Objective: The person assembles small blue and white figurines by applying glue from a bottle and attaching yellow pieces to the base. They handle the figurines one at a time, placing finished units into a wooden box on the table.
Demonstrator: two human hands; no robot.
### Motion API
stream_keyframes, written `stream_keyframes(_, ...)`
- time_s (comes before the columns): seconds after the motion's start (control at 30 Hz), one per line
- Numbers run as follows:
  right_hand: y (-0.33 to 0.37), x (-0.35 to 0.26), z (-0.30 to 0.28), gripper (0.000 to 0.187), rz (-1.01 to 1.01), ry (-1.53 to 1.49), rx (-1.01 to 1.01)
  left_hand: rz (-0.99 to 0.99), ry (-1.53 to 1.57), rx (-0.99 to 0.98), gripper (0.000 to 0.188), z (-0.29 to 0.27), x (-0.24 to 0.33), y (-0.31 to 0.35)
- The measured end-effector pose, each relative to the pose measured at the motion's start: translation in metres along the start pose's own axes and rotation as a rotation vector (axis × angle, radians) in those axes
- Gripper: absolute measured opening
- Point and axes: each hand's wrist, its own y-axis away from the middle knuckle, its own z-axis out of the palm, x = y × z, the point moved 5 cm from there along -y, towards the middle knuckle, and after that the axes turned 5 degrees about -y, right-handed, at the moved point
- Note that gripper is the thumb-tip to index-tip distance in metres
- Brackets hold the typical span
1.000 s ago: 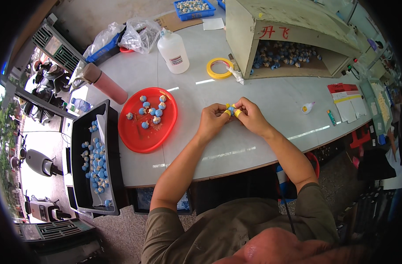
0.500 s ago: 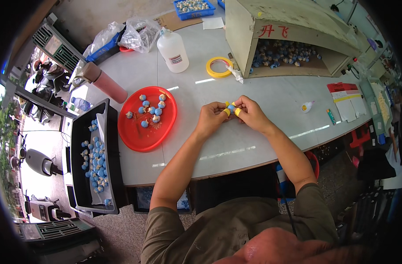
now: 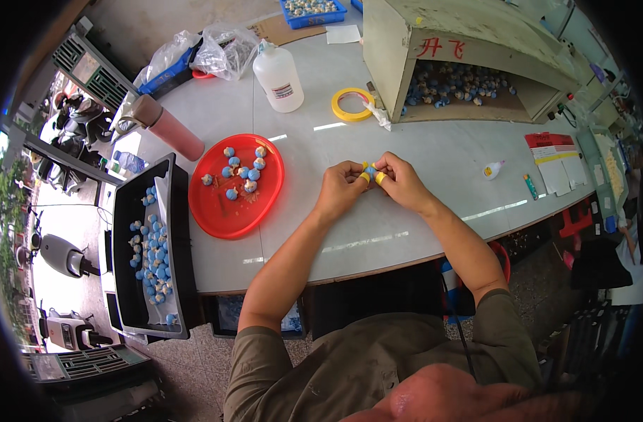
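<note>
A small, round blue piece is caught between the fingertips of a seated worker in an olive short-sleeved shirt, at the middle of a smooth, pale grey table. The left hand pinches it from one side, thumb and fingers drawn together; the right hand pinches from the other, yellow wrappings bright on the digits of both. Much of the piece is hidden by the grip, and whether the hands rest on the tabletop cannot be told from here.

To the worker's left, a round red plastic tray holds a loose cluster of blue-and-cream balls. Beyond it, at the table's left end, a deep black rectangular bin with a pale liner holds many more.

Behind the tray stand a pink cylindrical flask with a brown lid and a translucent white plastic bottle. A yellow ring of tape lies near a pale green box-shaped cabinet, its hollow front heaped with similar balls. To the right lies a small white squeeze bottle.
</note>
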Motion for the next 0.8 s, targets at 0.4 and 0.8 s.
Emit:
stream_keyframes(0.4, -0.001, -0.001, -0.001, 0.011, 0.07, -0.101, 0.039, -0.096, 0.072, -0.019, 0.027, 0.001, 0.015, 0.005)
stream_keyframes(0.8, -0.001, -0.004, -0.002, 0.006, 0.179, -0.201, -0.008, -0.126, 0.101, -0.024, 0.029, -0.002, 0.014, 0.003)
